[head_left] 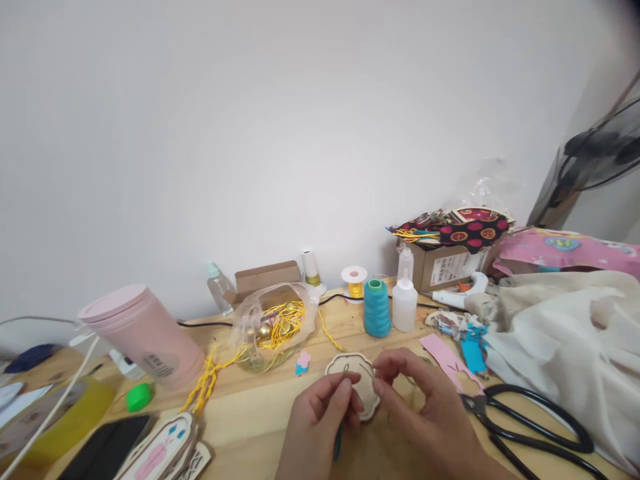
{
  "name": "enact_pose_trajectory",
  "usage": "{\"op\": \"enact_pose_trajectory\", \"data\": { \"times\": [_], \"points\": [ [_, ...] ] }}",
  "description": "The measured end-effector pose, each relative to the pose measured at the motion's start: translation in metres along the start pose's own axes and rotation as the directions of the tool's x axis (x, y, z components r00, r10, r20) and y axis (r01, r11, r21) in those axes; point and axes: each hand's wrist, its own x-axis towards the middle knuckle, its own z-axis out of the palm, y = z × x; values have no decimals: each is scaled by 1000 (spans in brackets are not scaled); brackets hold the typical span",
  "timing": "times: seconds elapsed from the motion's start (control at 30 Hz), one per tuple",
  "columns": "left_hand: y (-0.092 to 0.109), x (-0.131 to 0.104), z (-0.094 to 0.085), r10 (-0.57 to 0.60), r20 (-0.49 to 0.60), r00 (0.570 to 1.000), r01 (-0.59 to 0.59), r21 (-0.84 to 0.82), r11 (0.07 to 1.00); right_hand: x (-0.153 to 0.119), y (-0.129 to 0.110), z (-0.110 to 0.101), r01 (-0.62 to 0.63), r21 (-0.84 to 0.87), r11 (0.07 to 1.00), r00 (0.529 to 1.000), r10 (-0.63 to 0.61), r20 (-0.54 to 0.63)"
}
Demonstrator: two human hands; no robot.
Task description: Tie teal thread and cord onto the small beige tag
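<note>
My left hand (323, 413) is closed in a pinch on a thin olive cord (345, 368), whose small loop stands up above the thumb. Something narrow and dark teal (338, 441) hangs beneath that hand; its kind cannot be made out. To the right, my right hand (425, 403) has thumb and forefinger pressed together on a thin strand of the cord. Behind the fingers lies a pale wooden plaque (369, 393) with a scalloped rim, partly covered by both hands. A yellow cord (330, 333) runs to its top edge.
Black-handled scissors (537, 427) lie right, near white cloth (565, 333). A teal thread cone (377, 310) and white bottle (405, 307) stand behind the plaque. Left are a bag of yellow cords (280, 323), pink tumbler (145, 337), phone (107, 448) and tape roll (60, 420).
</note>
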Motion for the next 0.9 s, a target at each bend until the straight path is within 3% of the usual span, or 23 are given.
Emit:
{"op": "enact_pose_trajectory", "data": {
  "times": [0.13, 0.3, 0.47, 0.67, 0.77, 0.9],
  "points": [
    [4, 1, -2, -23, -30, 999, 24, 44, 999, 0, 2, 1, -89, 41, 995, 996, 88, 21],
    [6, 0, 1, 12, -22, 1000, -9, 100, 995, 0, -2, 1, -37, 39, 999, 997, 35, 70],
    [3, -1, 5, 11, 10, 1000, -12, 139, 990, 2, -3, 2, -4, 44, 999, 999, 2, 41],
    [10, -2, -3, 64, -72, 995, -43, 260, 965, 1, -2, 0, -22, 30, 999, 999, 21, 35],
    [18, -3, -23, 134, -57, 989, -80, 556, 827, 1, -1, 0, -72, 32, 997, 996, 70, 62],
    [22, -5, -50, 98, 16, 995, -60, 883, 465, 2, 0, 1, -126, 61, 990, 983, 116, 143]
  ]
}}
